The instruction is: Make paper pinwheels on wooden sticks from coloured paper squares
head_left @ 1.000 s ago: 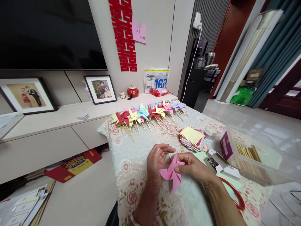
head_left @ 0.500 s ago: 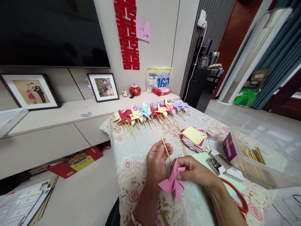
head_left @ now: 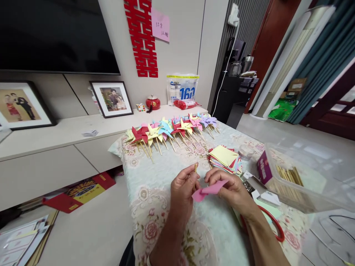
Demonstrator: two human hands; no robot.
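Observation:
My left hand [head_left: 183, 188] pinches a thin wooden stick [head_left: 195, 169], whose tip pokes up above my fingers. My right hand [head_left: 230, 186] holds a pink paper pinwheel [head_left: 209, 190], now tilted nearly flat, right beside the stick. Both hands hover over the floral tablecloth [head_left: 155, 192]. A row of finished coloured pinwheels [head_left: 169, 131] on sticks lies along the far edge of the table. A stack of coloured paper squares [head_left: 225, 158] sits just beyond my right hand.
A clear plastic box [head_left: 299, 181] with wooden sticks stands at the right. A small open box of pins [head_left: 251, 188], a small round jar [head_left: 245, 151] and red-handled scissors [head_left: 273, 225] lie by my right wrist. A low cabinet [head_left: 55, 144] with framed photos runs along the left.
The pinwheel has tipped from facing me to lying nearly flat. The stick, held long and slanted half a second ago, now shows only its tip above my left fingers.

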